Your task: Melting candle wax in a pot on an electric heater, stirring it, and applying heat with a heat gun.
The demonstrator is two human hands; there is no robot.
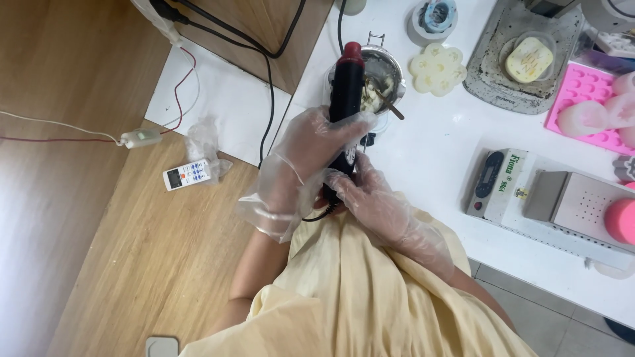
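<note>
Heat gun [346, 99]: black body, dark red nozzle end, held upright over the near edge of the white tabletop [430, 152], nozzle pointing away from the wearer, just above a metal pot [383, 69].

Left hand [311, 142]: in a loose clear plastic glove, fingers [354, 122] wrapped and clamped round the gun's middle.

Right hand [374, 195]: gloved the same way, fingers closed on the gun's lower end (the exact grip is partly hidden behind the left hand). A black cord leaves the gun between the two wrists.

Pot: small, steel, wire handle, holding pale lumpy wax and a thin stick [390, 106] leaning out over its rim.

Flower mould [437, 69]: cream-coloured, lying flat just right of the pot.

Scale [516, 59]: grey, stained, carrying a clear cup with a pale yellow block in it.

Pink mould [582, 99]: tray of round cavities at the right edge, with translucent pink pieces resting on it.

Sealer [529, 198]: white boxed appliance with a metal plate, on the tabletop right of the hands; a pink round object [622, 221] stands on its far end.

Remote [187, 175]: white, partly in a clear bag, lying on the wooden floor left of the hands, near a white inline switch [140, 137] on a thin cable.

Wearer's garment: pale yellow, filling the lower middle of the view.
</note>
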